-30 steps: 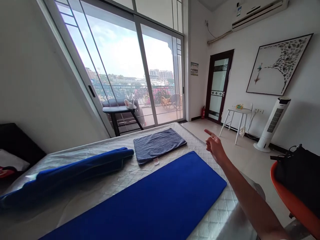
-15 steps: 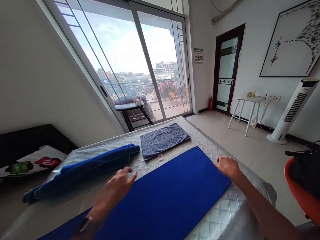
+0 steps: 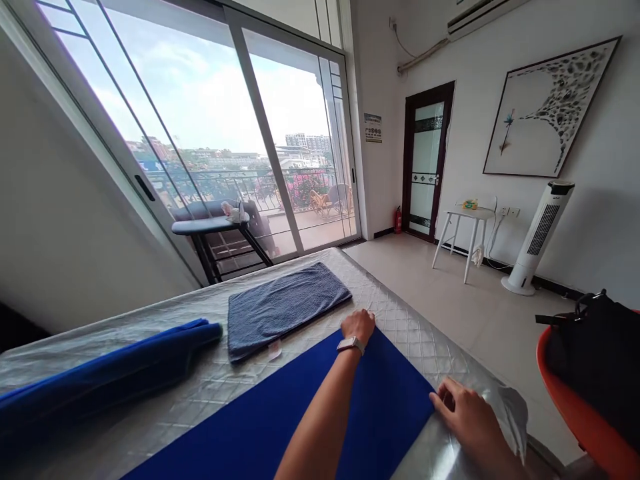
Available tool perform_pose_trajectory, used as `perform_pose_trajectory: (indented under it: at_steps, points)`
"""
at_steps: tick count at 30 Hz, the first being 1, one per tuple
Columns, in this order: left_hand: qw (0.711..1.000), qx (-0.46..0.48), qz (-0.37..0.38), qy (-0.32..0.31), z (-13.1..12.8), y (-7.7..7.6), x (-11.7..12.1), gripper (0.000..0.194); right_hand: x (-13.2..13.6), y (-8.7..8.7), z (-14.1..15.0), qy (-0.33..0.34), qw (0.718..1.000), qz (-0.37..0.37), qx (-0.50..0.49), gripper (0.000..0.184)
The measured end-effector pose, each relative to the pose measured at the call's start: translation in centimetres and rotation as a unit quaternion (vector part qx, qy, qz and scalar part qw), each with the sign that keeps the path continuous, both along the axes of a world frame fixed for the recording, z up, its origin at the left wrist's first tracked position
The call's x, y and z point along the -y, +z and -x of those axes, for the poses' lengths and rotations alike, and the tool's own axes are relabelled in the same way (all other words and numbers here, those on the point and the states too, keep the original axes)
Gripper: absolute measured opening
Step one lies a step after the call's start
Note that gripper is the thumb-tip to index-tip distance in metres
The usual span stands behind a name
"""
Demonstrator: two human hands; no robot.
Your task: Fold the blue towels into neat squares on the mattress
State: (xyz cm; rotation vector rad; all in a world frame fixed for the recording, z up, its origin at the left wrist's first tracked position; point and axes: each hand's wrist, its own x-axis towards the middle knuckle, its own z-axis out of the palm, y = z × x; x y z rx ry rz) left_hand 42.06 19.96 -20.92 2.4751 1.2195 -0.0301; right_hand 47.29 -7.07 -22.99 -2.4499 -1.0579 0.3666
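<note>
A smooth blue cloth [image 3: 280, 413] lies spread flat on the bed, its narrow end towards the window. At its far corner is my left hand [image 3: 358, 325], wearing a watch, with fingers curled down and closed on the edge. My right hand [image 3: 463, 408] pinches the right-hand corner between thumb and fingers. Just beyond the cloth lies a folded grey towel [image 3: 287, 303] with a small white tag. A long folded blue cloth [image 3: 115, 367] rests to the left, cut off by the picture's edge.
The bed [image 3: 400, 327] has a shiny quilted cover. A black-legged stool [image 3: 210, 227] stands by the window. On the right are an orange chair [image 3: 555, 380] holding a black bag [image 3: 595, 360], a white tower fan [image 3: 537, 240] and a white stool [image 3: 467, 213].
My left hand has reached across to the far corner of the blue cloth and closed there. My right hand has moved down to the nearer corner. The view has turned right.
</note>
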Motion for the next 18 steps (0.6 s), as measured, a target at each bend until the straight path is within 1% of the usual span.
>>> perform_pose_trajectory:
  at_steps: [3, 5, 7, 9, 11, 13, 16, 18]
  points:
    - [1.0, 0.012, 0.009, 0.012, -0.2, 0.2, -0.2, 0.042, 0.2, 0.2, 0.3, 0.014, 0.996, -0.085, -0.01, 0.025]
    - [0.999, 0.03, 0.018, 0.019, 0.4, 0.9, -0.6, 0.044, 0.4, 1.1, 1.0, 0.039, 0.989, -0.142, -0.025, 0.026]
    - [0.998, 0.054, 0.025, 0.033, 2.0, 2.0, -1.4, 0.041, 0.3, 2.6, 2.3, 0.076, 0.977, -0.193, -0.046, 0.028]
    - [0.994, 0.084, 0.035, 0.053, 4.8, 3.5, -2.4, 0.038, -0.1, 4.2, 4.2, 0.121, 0.963, -0.231, -0.065, 0.027]
    - [0.989, 0.115, 0.049, 0.076, 8.8, 5.1, -3.5, 0.04, -1.1, 5.9, 6.9, 0.179, 0.949, -0.25, -0.077, 0.021]
    - [0.982, 0.143, 0.059, 0.106, 13.8, 6.6, -4.3, 0.04, -2.3, 7.4, 10.2, 0.255, 0.929, -0.255, -0.078, 0.014]
    - [0.97, 0.173, 0.064, 0.16, 22.6, 8.2, -5.0, 0.034, -4.4, 9.3, 16.1, 0.368, 0.89, -0.261, -0.058, 0.011]
    - [0.962, 0.183, 0.06, 0.196, 29.1, 8.8, -5.3, 0.032, -5.7, 10.4, 20.5, 0.447, 0.856, -0.259, -0.024, 0.012]
